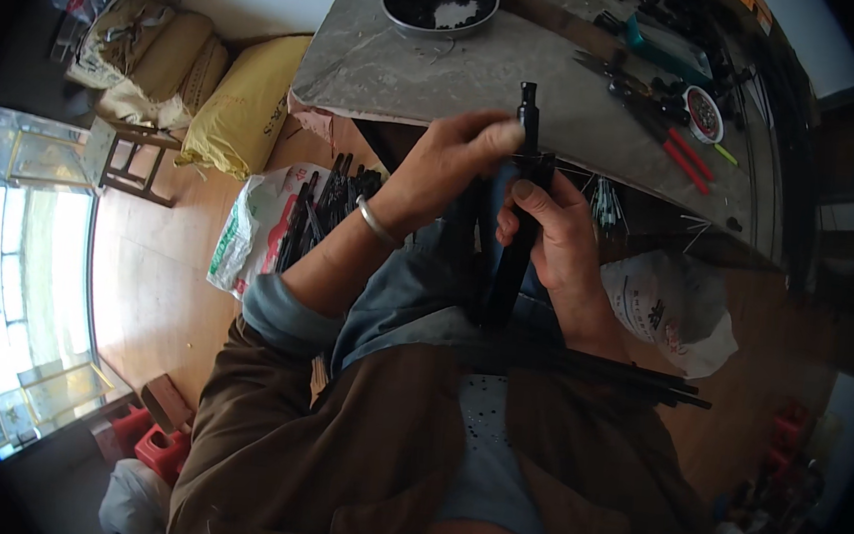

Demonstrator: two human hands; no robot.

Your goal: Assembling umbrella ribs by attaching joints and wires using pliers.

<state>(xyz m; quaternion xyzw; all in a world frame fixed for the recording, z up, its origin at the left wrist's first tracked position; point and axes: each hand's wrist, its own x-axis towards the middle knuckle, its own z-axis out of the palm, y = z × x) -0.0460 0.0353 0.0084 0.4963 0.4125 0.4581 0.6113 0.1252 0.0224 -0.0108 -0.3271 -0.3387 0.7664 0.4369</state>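
Observation:
In front of my lap, my right hand is wrapped round a long black tube, its thumb pressed along the front. The tube stands nearly upright and ends in a narrower, stepped black tip. My left hand, with a silver bangle on its wrist, comes in from the left with fingers curled closed beside the tube's upper part. A thin strand seems to cross there; whatever the left fingers pinch is hidden and slightly blurred. Across my lap lies a bundle of thin black rods.
The grey worktable ahead bears a bowl of black parts, red-handled pliers, a small dish and a green tray. Black tubes stand in a bag at left. A white plastic bag lies at right.

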